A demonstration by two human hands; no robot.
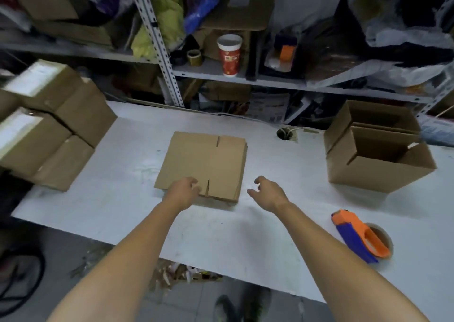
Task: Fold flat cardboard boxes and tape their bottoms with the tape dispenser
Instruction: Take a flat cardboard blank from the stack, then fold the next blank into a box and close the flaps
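The scene is viewed from one head-worn wide-angle camera, aimed forward and down at the near bench [122, 211], shelves [270, 82] being faced beyond.

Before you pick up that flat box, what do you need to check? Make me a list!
1. The flat cardboard lies on the table: ok.
2. The left hand really grips its near edge: cannot tell.
3. The right hand holds nothing: ok.
4. The tape dispenser lies by the right arm: ok.
5. Only one sheet will lift: cannot tell, looks stacked.
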